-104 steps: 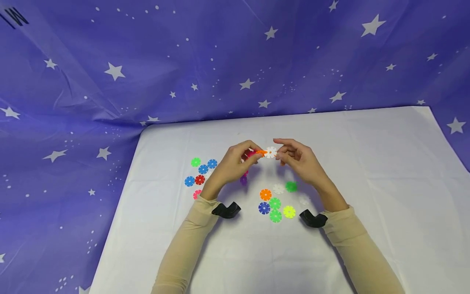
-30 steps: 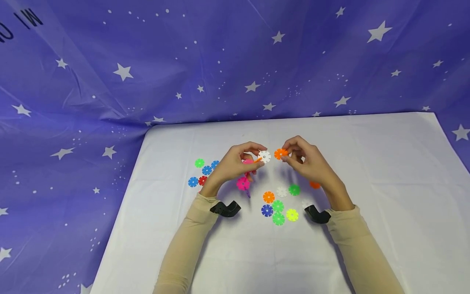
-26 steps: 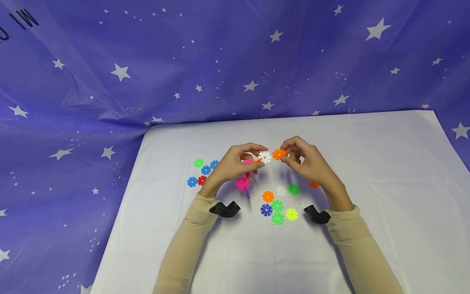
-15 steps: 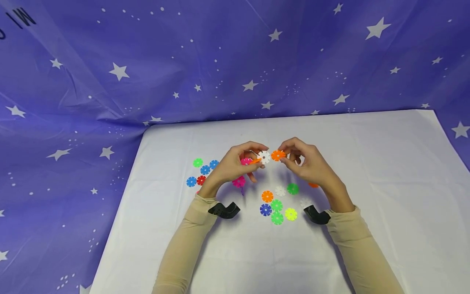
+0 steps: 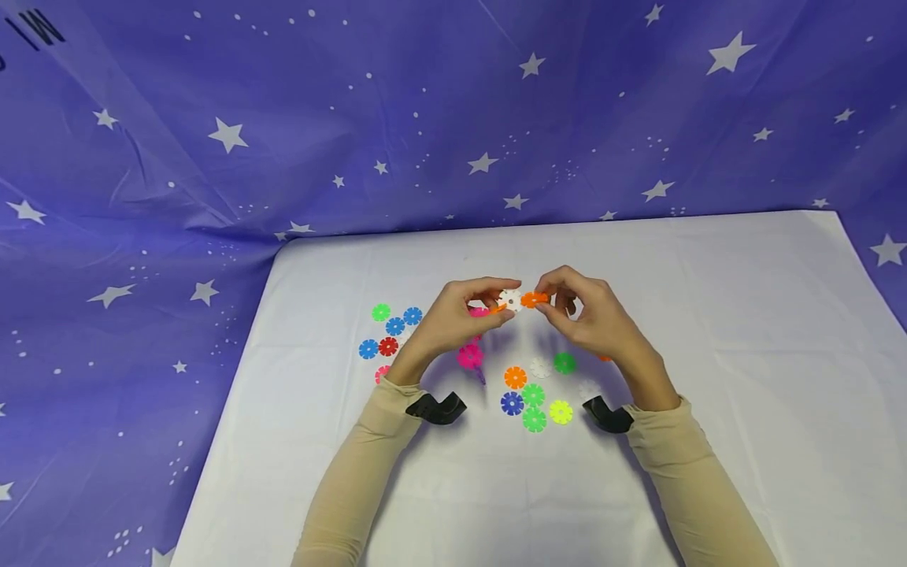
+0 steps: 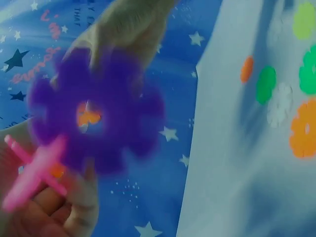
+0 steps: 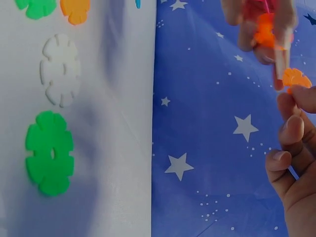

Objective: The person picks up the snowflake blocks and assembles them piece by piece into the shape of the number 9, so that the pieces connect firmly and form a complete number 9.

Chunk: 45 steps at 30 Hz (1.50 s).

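Note:
Both hands meet above the white table with notched plastic snowflake discs. My left hand [image 5: 453,319] pinches a linked chain of them between thumb and fingers. A white disc [image 5: 505,301] sticks out at its fingertips, with an orange one partly covered by the thumb. Pink discs [image 5: 470,357] hang below the palm, and a purple disc [image 6: 49,108] ends the chain, large and blurred in the left wrist view. My right hand [image 5: 588,319] pinches another orange disc [image 5: 533,300], turned nearly edge-on, its rim right at the white disc's right edge.
On the table [image 5: 680,315] at left lie loose green [image 5: 381,313], blue [image 5: 368,349] and red discs [image 5: 388,346]. Nearer the middle are orange [image 5: 515,378], dark blue [image 5: 512,404], yellow [image 5: 561,412] and several green and white discs. A purple starry cloth [image 5: 425,118] hangs behind.
The right hand has moved left, bringing its orange disc from a gap up to the white disc's edge and tilting it flatter. The left hand keeps its hold; the hanging pink and purple discs swing slightly.

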Each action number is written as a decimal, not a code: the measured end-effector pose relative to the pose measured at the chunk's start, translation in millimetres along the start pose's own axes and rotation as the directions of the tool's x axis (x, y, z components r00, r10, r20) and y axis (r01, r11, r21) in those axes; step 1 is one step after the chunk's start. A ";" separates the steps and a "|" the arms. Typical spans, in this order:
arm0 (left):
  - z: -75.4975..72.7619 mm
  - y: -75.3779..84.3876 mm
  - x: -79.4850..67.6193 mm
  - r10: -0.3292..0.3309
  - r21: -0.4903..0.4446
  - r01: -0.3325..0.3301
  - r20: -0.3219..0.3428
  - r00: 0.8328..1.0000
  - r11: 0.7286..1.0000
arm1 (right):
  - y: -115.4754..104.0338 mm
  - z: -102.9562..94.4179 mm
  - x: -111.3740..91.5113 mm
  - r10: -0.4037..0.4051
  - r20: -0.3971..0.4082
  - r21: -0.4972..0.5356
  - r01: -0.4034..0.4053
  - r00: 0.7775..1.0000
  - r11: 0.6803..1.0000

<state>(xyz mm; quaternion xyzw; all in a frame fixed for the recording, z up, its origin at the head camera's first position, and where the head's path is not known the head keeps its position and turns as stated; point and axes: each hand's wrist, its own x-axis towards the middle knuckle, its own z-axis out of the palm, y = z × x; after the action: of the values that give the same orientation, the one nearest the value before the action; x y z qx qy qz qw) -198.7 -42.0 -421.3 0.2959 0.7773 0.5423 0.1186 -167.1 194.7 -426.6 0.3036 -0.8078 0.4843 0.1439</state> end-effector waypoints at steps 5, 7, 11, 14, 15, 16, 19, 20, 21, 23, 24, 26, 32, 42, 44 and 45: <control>-0.8 0.7 -1.7 -0.041 -0.146 0.049 0.056 0.998 0.988 | -1.4 -0.3 -0.4 0.014 -0.001 -0.010 -0.014 1.000 1.000; -1.0 0.9 -1.9 -0.038 -0.189 0.049 0.060 0.997 0.981 | -1.8 -0.7 -0.5 0.017 -0.003 -0.010 -0.017 1.000 1.000; -0.3 1.4 -1.2 -0.028 -0.196 0.036 0.042 0.999 0.980 | -1.9 -1.0 -0.1 0.014 -0.007 -0.007 -0.014 1.000 1.000; 0.4 2.2 -0.5 -0.033 -0.145 0.035 0.016 0.999 0.989 | -1.7 -1.1 0.1 0.005 -0.015 -0.004 -0.005 1.000 1.000; 0.5 2.5 -0.3 -0.036 -0.126 0.036 0.005 0.999 0.991 | -1.5 -1.1 0.2 0.001 -0.019 -0.004 -0.001 1.000 1.000; 0.6 2.6 -0.2 -0.038 -0.110 0.037 -0.006 0.999 0.993 | -1.4 -1.0 0.3 -0.002 -0.022 -0.005 0.002 1.000 1.000; 0.3 1.8 -0.2 -0.038 -0.070 0.035 -0.038 0.999 0.997 | -0.1 -1.0 0.0 -0.013 -0.023 -0.013 0.013 1.000 1.000; 0.2 1.6 -0.3 -0.036 -0.062 0.033 -0.047 0.998 0.998 | 0.4 -1.0 -0.1 -0.016 -0.021 -0.013 0.016 1.000 1.000; 0.0 1.2 -0.4 -0.033 -0.061 0.029 -0.052 0.998 0.998 | 0.6 -0.9 -0.1 -0.016 -0.019 -0.016 0.016 1.000 1.000; 0.0 1.0 -0.7 -0.029 -0.069 0.025 -0.054 0.998 0.997 | 0.4 -0.5 0.1 -0.019 -0.017 -0.016 0.019 1.000 1.000; 0.5 0.9 -0.7 -0.030 -0.078 0.027 -0.050 0.998 0.997 | 0.1 0.1 0.2 -0.022 -0.019 -0.014 0.021 1.000 1.000; 2.3 1.4 -0.6 -0.039 -0.101 0.035 -0.038 0.999 0.994 | -0.8 0.8 0.8 -0.029 -0.031 -0.020 0.028 0.999 0.999; 5.2 8.0 -1.3 -0.070 -0.134 0.069 -0.003 0.998 0.989 | -2.3 0.9 1.5 -0.069 -0.080 -0.048 0.065 0.994 0.997; 4.4 14.7 -4.2 0.012 0.058 -0.011 -0.028 1.000 0.998 | -0.7 6.8 0.3 -0.111 -0.039 -0.093 0.107 0.993 0.990; 5.4 14.3 -3.7 0.031 0.090 -0.029 -0.031 0.999 0.996 | 0.3 9.3 0.4 -0.122 -0.053 -0.080 0.117 0.991 0.990; 5.5 14.1 -3.6 0.039 0.105 -0.035 -0.032 0.999 0.994 | 0.8 10.6 0.6 -0.127 -0.058 -0.075 0.122 0.990 0.990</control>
<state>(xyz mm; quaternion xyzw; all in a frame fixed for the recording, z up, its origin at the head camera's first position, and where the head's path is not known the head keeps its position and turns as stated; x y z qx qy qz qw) -188.4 -36.5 -411.1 0.3067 0.8008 0.5082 0.0797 -167.4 185.6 -432.0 0.3328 -0.7991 0.4545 0.2100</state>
